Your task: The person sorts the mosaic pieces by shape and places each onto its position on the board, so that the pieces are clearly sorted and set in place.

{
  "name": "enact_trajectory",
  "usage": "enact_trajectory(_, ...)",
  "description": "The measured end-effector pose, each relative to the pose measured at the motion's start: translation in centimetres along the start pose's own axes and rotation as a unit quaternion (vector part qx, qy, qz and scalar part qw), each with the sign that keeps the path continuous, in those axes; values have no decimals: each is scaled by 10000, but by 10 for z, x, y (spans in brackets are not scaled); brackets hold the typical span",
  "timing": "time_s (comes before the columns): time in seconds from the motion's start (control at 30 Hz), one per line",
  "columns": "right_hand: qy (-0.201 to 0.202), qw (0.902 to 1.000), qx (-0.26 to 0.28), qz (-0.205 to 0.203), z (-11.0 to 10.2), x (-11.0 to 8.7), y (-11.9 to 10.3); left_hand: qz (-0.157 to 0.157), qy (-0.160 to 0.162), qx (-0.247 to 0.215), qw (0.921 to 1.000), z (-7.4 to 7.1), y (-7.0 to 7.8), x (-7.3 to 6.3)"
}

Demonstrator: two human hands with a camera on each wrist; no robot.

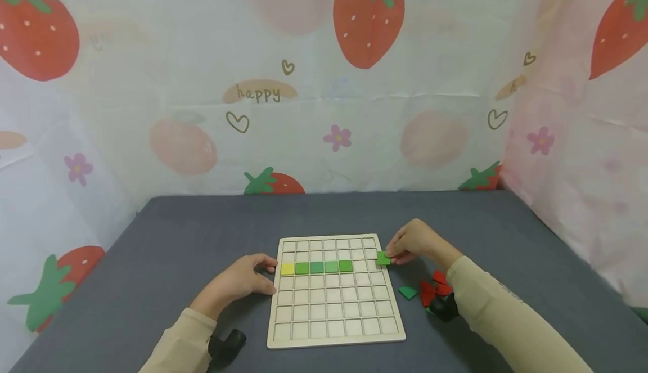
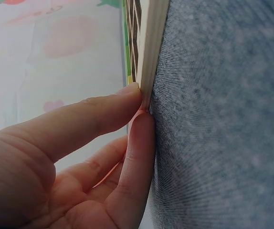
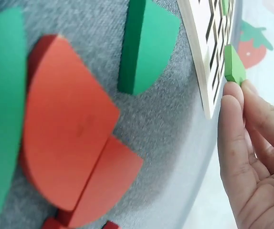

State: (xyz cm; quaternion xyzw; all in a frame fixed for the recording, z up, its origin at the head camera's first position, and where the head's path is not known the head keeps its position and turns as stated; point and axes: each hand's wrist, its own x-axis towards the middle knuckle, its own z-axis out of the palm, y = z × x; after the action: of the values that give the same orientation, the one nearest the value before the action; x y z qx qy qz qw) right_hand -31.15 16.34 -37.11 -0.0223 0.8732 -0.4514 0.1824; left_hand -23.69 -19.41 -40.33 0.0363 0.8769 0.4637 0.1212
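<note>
A pale wooden grid board [image 1: 334, 312] lies on the dark grey table. In its third row from the back sit a yellow square tile [image 1: 287, 269] and several green square tiles [image 1: 331, 266]. With fingertips against the board's left edge, my left hand [image 1: 242, 277] steadies nothing else; in the left wrist view its fingers [image 2: 110, 107] touch the wooden rim. My right hand [image 1: 416, 243] pinches a green square tile [image 1: 383, 258] between thumb and fingers, over the board's right edge. The right wrist view shows this tile [image 3: 233, 64] tilted at the fingertips.
Right of the board, red pieces [image 1: 439, 284] with curved edges lie in a small group beside a green piece [image 1: 407, 292] with a curved edge. Another green piece [image 3: 1, 105] shows close up. Behind the table hangs a strawberry-print cloth [image 1: 354, 136].
</note>
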Motion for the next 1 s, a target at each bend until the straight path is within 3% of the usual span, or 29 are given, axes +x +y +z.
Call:
enact_trajectory(0.43,-62,10000,-19,33,14,3,-11,-18,-45,-155,9999,0,0,-3)
enact_trajectory(1.0,-106,9999,-71,-110,28,6,-19,32,26,-6,10000,1,-2,0)
